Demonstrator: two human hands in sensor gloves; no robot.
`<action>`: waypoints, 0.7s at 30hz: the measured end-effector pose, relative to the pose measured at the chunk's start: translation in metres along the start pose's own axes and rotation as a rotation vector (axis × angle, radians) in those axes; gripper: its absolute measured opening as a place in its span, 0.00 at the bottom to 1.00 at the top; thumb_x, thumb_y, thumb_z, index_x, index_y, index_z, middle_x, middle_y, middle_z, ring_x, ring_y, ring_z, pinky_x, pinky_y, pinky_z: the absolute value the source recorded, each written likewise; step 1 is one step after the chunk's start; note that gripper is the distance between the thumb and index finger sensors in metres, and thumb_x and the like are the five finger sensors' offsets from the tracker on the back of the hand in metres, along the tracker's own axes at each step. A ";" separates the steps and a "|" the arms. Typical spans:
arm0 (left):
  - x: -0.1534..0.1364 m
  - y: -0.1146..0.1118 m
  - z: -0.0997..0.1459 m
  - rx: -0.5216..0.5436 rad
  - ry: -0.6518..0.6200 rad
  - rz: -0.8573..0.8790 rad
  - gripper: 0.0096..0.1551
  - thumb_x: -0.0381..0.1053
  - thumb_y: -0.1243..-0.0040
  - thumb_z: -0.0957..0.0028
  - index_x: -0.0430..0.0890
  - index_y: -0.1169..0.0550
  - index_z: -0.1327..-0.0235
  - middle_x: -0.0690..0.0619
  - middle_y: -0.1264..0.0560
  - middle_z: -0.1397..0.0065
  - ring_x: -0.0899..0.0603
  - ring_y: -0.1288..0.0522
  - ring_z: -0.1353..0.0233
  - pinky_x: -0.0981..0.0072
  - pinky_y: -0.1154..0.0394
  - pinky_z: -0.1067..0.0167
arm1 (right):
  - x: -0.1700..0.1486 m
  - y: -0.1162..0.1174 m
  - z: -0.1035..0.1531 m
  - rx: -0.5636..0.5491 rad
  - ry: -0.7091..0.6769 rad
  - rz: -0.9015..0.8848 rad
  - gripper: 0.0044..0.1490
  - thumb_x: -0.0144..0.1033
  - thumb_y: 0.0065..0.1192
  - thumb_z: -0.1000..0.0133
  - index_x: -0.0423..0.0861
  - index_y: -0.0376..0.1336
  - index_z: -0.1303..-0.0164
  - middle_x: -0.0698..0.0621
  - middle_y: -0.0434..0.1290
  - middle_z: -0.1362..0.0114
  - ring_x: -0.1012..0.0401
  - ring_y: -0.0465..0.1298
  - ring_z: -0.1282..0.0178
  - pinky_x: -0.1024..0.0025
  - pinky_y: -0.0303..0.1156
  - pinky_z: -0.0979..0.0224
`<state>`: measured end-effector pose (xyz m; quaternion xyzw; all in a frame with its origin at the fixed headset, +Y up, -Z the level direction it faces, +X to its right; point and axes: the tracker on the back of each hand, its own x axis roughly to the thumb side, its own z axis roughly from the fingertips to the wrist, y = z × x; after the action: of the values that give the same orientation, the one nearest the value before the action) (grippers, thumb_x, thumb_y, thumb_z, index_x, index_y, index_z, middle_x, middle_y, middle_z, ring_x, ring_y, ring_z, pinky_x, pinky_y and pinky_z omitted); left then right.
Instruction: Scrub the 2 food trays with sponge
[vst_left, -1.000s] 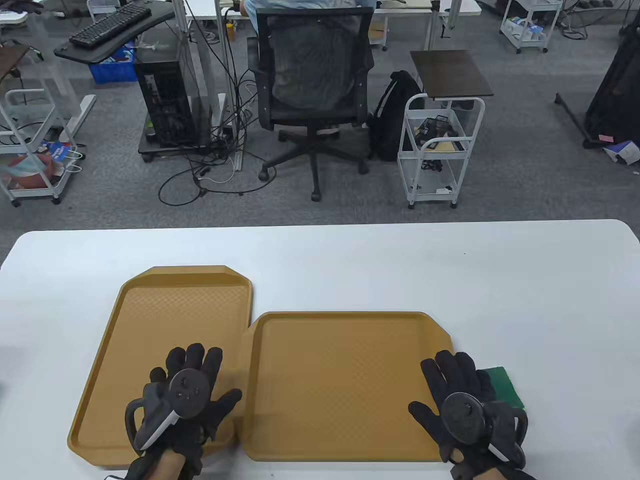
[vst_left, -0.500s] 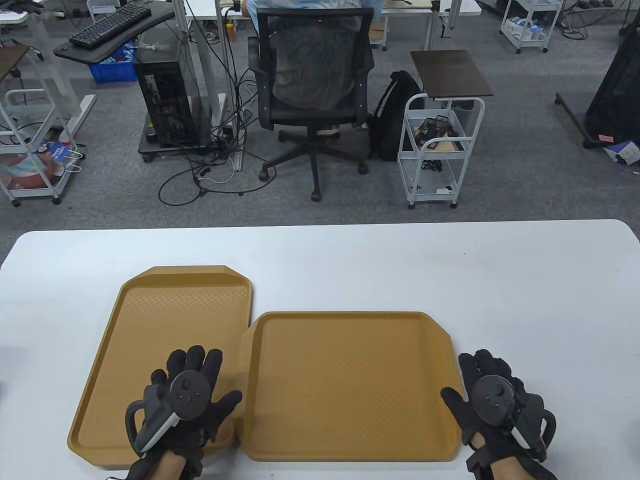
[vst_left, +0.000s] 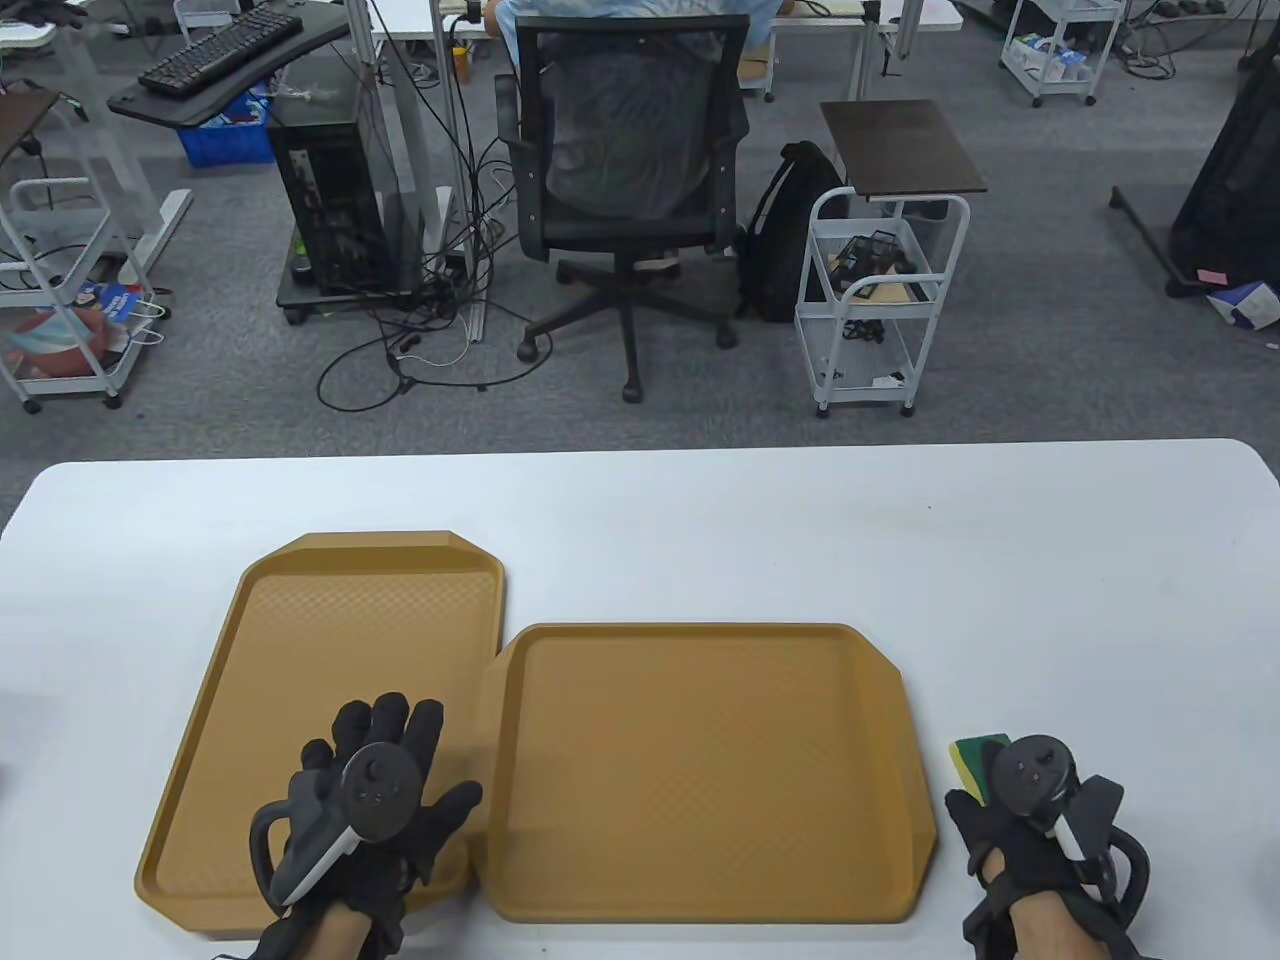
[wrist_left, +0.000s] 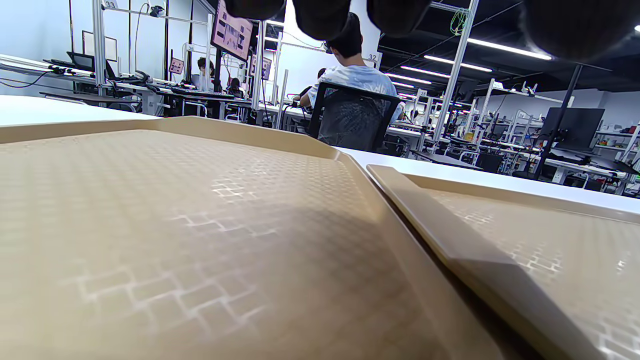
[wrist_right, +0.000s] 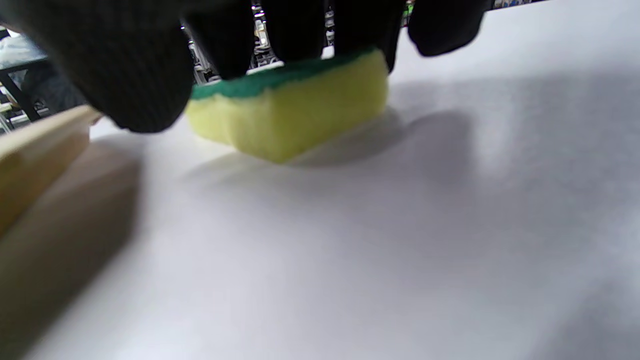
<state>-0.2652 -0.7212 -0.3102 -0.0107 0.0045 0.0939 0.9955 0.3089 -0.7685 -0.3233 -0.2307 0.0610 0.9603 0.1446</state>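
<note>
While your left hand (vst_left: 375, 800) lies flat with its fingers spread and straight on the near right part of the left tray (vst_left: 300, 640), your right hand (vst_left: 1030, 830) is at the table's near right, beside the right tray (vst_left: 700, 770). The left hand grips nothing; its palm and fingers press on the tray floor, thumb pointing toward the neighbouring tray.

The right wrist view shows your right fingers (wrist_right: 300, 30) curled down over the green top of the sponge (wrist_right: 295, 110), with the thumb (wrist_right: 115, 65) on the side toward the tray. The hand is clamped on the sponge. The sponge's yellow body sits tilted, one edge touching the white table (vst_left: 700, 520) and the other raised. In the table view only a green and yellow corner of the sponge (vst_left: 975, 765) shows beyond the tracker on the hand. It lies just beside the right tray's right rim, outside both trays.

The two trays are tan with a textured floor. The left tray runs lengthwise away from you; the right tray lies crosswise, and its left rim overlaps the right rim of the left tray, as the left wrist view confirms (wrist_left: 450, 235). Both tray floors are bare.

Beyond the table stands a black office chair (vst_left: 630, 170) with a person seated at a desk past it.
</note>
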 end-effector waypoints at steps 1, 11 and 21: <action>0.000 0.000 0.000 -0.002 0.001 0.001 0.53 0.79 0.46 0.58 0.63 0.41 0.17 0.51 0.47 0.11 0.32 0.51 0.12 0.29 0.52 0.23 | 0.001 0.001 -0.001 -0.006 0.002 0.005 0.46 0.55 0.73 0.50 0.58 0.57 0.21 0.48 0.53 0.14 0.42 0.63 0.18 0.38 0.61 0.19; 0.003 -0.006 -0.001 -0.048 0.023 0.001 0.51 0.77 0.45 0.57 0.60 0.37 0.18 0.48 0.33 0.17 0.34 0.33 0.19 0.38 0.36 0.26 | 0.009 -0.011 0.006 -0.099 -0.018 -0.014 0.44 0.46 0.78 0.51 0.53 0.60 0.24 0.45 0.57 0.17 0.44 0.72 0.28 0.47 0.71 0.25; 0.014 -0.032 -0.012 -0.166 0.125 0.019 0.45 0.72 0.42 0.54 0.56 0.31 0.22 0.51 0.20 0.30 0.40 0.20 0.36 0.48 0.26 0.37 | 0.062 -0.023 0.054 -0.013 -0.276 -0.004 0.41 0.51 0.78 0.51 0.49 0.65 0.31 0.43 0.59 0.18 0.46 0.75 0.34 0.50 0.74 0.30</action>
<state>-0.2455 -0.7501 -0.3214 -0.0991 0.0587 0.1025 0.9880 0.2404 -0.7213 -0.3051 -0.0975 0.0338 0.9830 0.1521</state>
